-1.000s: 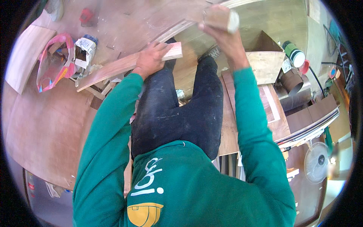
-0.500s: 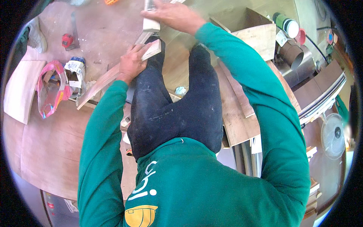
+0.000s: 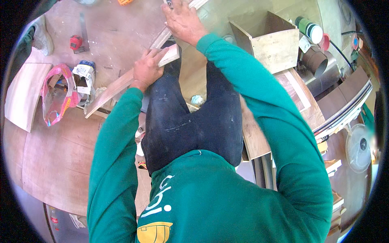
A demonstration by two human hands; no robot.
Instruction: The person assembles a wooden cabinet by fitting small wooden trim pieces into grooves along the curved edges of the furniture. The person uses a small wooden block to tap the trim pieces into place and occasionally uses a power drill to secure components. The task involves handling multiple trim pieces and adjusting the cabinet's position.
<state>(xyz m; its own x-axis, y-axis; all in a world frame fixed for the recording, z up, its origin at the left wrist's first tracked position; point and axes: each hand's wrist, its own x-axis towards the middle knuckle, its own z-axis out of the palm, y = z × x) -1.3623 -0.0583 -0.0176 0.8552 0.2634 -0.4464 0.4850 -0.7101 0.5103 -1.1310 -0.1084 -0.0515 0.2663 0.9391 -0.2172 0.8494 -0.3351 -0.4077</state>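
Note:
Gripped in my left hand (image 3: 148, 69) is a pale wooden strip (image 3: 117, 87), slanting from the lower left up to its cut end beside my knee. Past that end, a second light wooden strip (image 3: 161, 37) runs up and to the right, passing under my right hand (image 3: 183, 22). The fingers of my right hand curl at the top edge of the view, around a small object (image 3: 169, 4) that is mostly cut off and that I cannot make out.
An open wooden box (image 3: 275, 50) stands to the right, near a brown cylinder (image 3: 314, 60) and a green-and-white can (image 3: 310, 30). Left lie a red tape measure (image 3: 75, 42), a torn pink bag (image 3: 60, 93) and a curved board (image 3: 26, 93). Someone's shoe (image 3: 42, 36) shows at upper left.
My right hand has moved up and slightly right along the second strip; the whitish block seen by it has gone from sight. My left hand stays on its strip.

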